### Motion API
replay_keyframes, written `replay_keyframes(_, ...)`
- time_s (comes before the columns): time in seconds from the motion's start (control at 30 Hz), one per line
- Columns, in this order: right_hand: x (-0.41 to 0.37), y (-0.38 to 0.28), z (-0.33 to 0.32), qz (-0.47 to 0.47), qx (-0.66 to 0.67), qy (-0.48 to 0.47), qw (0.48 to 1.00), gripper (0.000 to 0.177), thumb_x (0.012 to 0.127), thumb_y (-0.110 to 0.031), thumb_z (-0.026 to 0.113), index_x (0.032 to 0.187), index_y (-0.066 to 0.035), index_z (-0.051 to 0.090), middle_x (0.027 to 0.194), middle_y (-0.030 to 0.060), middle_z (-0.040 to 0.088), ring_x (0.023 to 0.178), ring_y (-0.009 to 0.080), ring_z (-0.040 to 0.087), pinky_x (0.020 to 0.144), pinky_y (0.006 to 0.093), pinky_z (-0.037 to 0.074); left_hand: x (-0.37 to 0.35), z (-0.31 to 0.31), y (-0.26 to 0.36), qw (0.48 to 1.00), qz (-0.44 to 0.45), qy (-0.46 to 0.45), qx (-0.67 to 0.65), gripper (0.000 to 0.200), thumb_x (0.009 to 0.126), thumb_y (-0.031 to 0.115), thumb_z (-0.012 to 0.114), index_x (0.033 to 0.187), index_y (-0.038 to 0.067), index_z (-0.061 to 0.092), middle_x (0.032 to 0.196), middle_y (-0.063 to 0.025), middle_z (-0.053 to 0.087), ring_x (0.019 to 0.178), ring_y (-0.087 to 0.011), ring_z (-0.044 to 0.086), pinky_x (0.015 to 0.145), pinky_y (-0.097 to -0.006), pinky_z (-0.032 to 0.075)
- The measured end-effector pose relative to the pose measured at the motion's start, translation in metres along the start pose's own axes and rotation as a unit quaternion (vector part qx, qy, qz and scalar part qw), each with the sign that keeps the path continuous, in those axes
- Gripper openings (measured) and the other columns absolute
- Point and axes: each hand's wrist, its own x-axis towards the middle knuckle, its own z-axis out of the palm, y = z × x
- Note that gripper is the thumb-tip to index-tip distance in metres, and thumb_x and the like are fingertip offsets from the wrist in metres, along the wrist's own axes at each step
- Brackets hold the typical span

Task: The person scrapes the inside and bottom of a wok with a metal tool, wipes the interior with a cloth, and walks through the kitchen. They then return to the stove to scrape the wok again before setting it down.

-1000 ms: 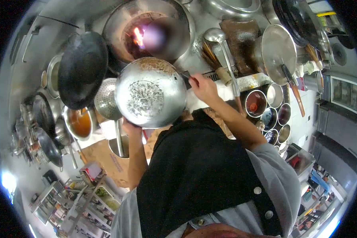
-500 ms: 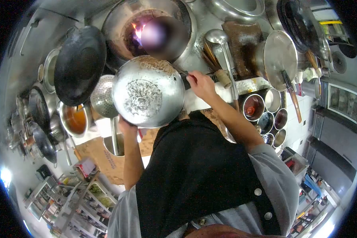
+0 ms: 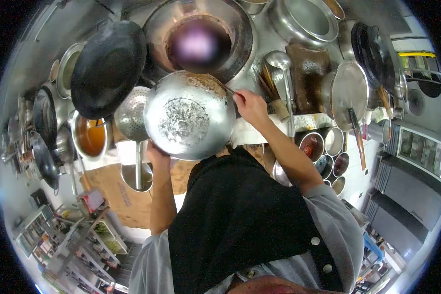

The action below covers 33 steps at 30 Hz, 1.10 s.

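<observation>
Both my hands hold a round silver metal pan (image 3: 188, 115) at chest height, with dark scorch marks at its middle and brownish residue along its far rim. My right hand (image 3: 252, 107) is closed at the pan's right edge. At the lower left rim, my left hand (image 3: 158, 156) grips the pan, some of its fingers hidden behind the metal. Just beyond the pan sits a round stove burner (image 3: 247, 39) with a blurred white-purple glow inside. A perforated strainer (image 3: 132, 115) lies close to the pan's left side.
To the left, a large black wok (image 3: 109, 68) stands by a pot of orange liquid (image 3: 90, 137). On the right are a ladle (image 3: 279, 60), a brush bundle (image 3: 279, 110), a handled mesh strainer (image 3: 349, 95) and several seasoning pots (image 3: 312, 145). Cardboard (image 3: 110, 188) lies below.
The view has shifted slightly, and the pan appears a little farther right, still in both hands. An orange flame seen earlier in the burner no longer shows.
</observation>
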Motion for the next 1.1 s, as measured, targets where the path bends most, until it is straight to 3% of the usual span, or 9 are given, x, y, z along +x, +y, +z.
replay_keyframes(0.17, -0.025, 0.019, -0.014, 0.006, 0.052, -0.003, 0.999, 0.023, 0.1, -0.031, 0.069, 0.111, -0.012, 0.074, 0.095, 0.0189, 0.077, 0.087, 0.0423, 0.074, 0.076, 0.0515, 0.059, 0.002, 0.0, 0.0, 1.0, -0.017, 0.003, -0.001, 0.045, 0.113, 0.028, 0.038, 0.144, 0.003, 0.059, 0.14, -0.0163, 0.068, 0.127, -0.0341, 0.065, 0.115, -0.0495, 0.05)
replay_keyframes(0.37, 0.035, -0.002, -0.012, -0.033, 0.001, -0.018, 0.999, 0.024, 0.101, -0.033, 0.069, 0.11, -0.011, 0.074, 0.093, 0.017, 0.077, 0.086, 0.0409, 0.074, 0.076, 0.0495, 0.059, 0.003, -0.003, 0.0, 1.0, -0.011, -0.013, -0.005, 0.046, 0.112, 0.026, 0.037, 0.145, 0.002, 0.059, 0.143, -0.0179, 0.065, 0.132, -0.0357, 0.062, 0.116, -0.0507, 0.049)
replay_keyframes(0.47, 0.001, 0.017, -0.022, 0.032, 0.017, -0.043, 0.998, 0.023, 0.101, -0.032, 0.068, 0.109, -0.011, 0.074, 0.092, 0.0176, 0.076, 0.086, 0.0411, 0.074, 0.076, 0.0493, 0.058, 0.007, -0.005, 0.004, 0.999, -0.016, -0.019, -0.021, 0.046, 0.112, 0.026, 0.037, 0.145, 0.002, 0.058, 0.143, -0.0186, 0.065, 0.132, -0.0361, 0.062, 0.116, -0.051, 0.048)
replay_keyframes(0.63, 0.017, 0.032, -0.015, -0.039, 0.028, -0.042, 0.998, 0.025, 0.101, -0.034, 0.069, 0.109, -0.011, 0.073, 0.093, 0.0183, 0.076, 0.087, 0.0404, 0.074, 0.076, 0.0492, 0.058, 0.004, -0.003, 0.003, 0.999, -0.014, -0.04, -0.003, 0.047, 0.113, 0.027, 0.037, 0.145, 0.001, 0.058, 0.143, -0.0184, 0.065, 0.13, -0.0354, 0.063, 0.115, -0.0508, 0.049)
replay_keyframes(0.8, 0.012, 0.031, -0.01, 0.006, 0.072, -0.051, 0.996, 0.028, 0.101, -0.034, 0.069, 0.109, -0.007, 0.073, 0.093, 0.0192, 0.076, 0.086, 0.04, 0.074, 0.076, 0.0486, 0.058, -0.001, 0.002, 0.005, 1.0, -0.013, 0.02, 0.018, 0.047, 0.114, 0.03, 0.038, 0.145, 0.002, 0.059, 0.143, -0.0176, 0.065, 0.13, -0.0345, 0.064, 0.115, -0.051, 0.05)
replay_keyframes(0.87, -0.012, 0.04, -0.019, 0.029, 0.111, -0.034, 0.993, 0.028, 0.101, -0.034, 0.069, 0.109, -0.006, 0.073, 0.093, 0.0197, 0.076, 0.085, 0.0407, 0.074, 0.075, 0.0493, 0.058, -0.002, 0.0, 0.007, 1.0, -0.017, -0.002, 0.019, 0.046, 0.114, 0.03, 0.039, 0.145, 0.001, 0.059, 0.143, -0.0171, 0.066, 0.129, -0.0343, 0.064, 0.114, -0.051, 0.05)
replay_keyframes(1.1, 0.03, 0.036, 0.0, -0.007, 0.101, -0.05, 0.994, 0.03, 0.099, -0.034, 0.071, 0.107, -0.006, 0.074, 0.089, 0.02, 0.075, 0.081, 0.0401, 0.074, 0.074, 0.0481, 0.058, 0.004, 0.006, 0.012, 0.997, -0.009, 0.037, 0.069, 0.05, 0.115, 0.032, 0.039, 0.15, 0.0, 0.054, 0.148, -0.0196, 0.062, 0.135, -0.0369, 0.06, 0.117, -0.0524, 0.048)
